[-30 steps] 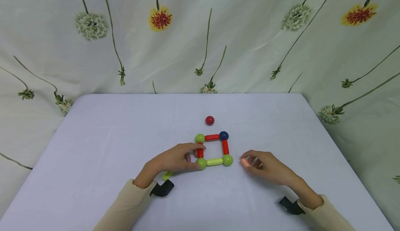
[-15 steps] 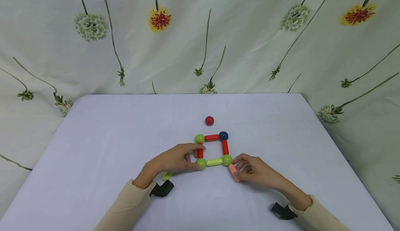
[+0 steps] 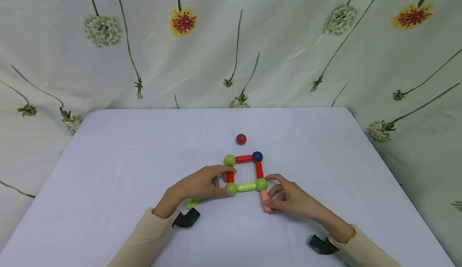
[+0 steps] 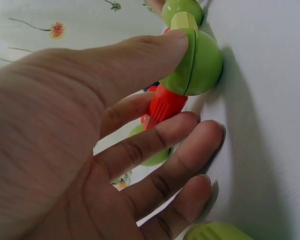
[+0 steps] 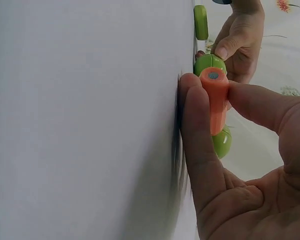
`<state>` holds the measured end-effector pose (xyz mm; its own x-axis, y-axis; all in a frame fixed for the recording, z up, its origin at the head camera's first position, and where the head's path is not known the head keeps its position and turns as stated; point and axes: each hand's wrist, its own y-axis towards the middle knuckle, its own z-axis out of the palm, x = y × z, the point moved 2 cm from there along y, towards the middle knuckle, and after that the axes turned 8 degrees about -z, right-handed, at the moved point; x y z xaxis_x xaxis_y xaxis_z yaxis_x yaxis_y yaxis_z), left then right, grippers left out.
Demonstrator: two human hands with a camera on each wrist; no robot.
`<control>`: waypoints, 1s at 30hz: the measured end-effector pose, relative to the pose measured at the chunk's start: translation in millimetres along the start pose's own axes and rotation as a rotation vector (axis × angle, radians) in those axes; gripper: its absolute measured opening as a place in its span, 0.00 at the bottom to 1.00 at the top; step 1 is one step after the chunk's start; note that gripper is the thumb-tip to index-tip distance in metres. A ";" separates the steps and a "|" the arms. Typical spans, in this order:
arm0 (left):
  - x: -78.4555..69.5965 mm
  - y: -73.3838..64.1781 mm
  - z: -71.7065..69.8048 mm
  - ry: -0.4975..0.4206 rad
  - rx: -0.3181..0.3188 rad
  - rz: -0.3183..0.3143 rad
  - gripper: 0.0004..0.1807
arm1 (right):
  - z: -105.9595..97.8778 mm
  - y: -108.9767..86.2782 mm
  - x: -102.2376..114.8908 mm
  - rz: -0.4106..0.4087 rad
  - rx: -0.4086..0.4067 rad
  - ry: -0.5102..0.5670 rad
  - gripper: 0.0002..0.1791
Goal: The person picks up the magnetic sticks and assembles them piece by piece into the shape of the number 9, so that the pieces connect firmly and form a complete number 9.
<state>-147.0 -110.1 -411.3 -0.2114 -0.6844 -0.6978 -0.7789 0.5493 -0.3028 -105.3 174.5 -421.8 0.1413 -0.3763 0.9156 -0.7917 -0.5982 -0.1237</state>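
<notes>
A square of magnetic building sticks and balls lies mid-table, with three red sticks, a yellow-green stick [image 3: 247,187], green balls at three corners and a blue ball [image 3: 257,156] at the fourth. My left hand [image 3: 202,183] steadies its left side, the thumb on the near-left green ball [image 4: 205,65] and the fingers around the red stick [image 4: 166,106]. My right hand [image 3: 296,199] pinches an orange stick [image 5: 217,102] between thumb and fingers. The stick's far end is right at the near-right green ball [image 3: 261,184]; its metal-tipped end points towards me.
A loose red ball [image 3: 241,139] lies beyond the square. Partly hidden by the left wrist, a loose yellow-green stick [image 3: 193,203] rests on the white-covered table [image 3: 162,138]. A flowered cloth [image 3: 288,38] hangs behind the table.
My right hand has moved left with the orange stick, bringing it to the near-right green ball and turning it to point towards me. The left hand has kept its place.
</notes>
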 end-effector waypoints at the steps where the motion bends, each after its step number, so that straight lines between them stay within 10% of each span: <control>1: 0.3 -0.2 0.1 -0.001 0.000 0.001 0.33 | 0.4 0.6 0.6 -0.003 0.001 -0.013 0.39; 17: 0.1 -2.0 1.4 -0.018 0.010 -0.016 0.33 | -34.3 20.3 20.1 -0.122 -0.114 -0.412 0.16; 30: 1.0 -0.5 0.3 -0.018 0.011 -0.004 0.33 | -75.6 98.1 24.7 -0.298 -0.061 -0.335 0.18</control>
<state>-146.7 -111.0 -412.0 -0.1976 -0.6781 -0.7079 -0.7730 0.5519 -0.3128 -224.4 160.0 -382.4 0.5449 -0.4085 0.7323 -0.7197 -0.6760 0.1584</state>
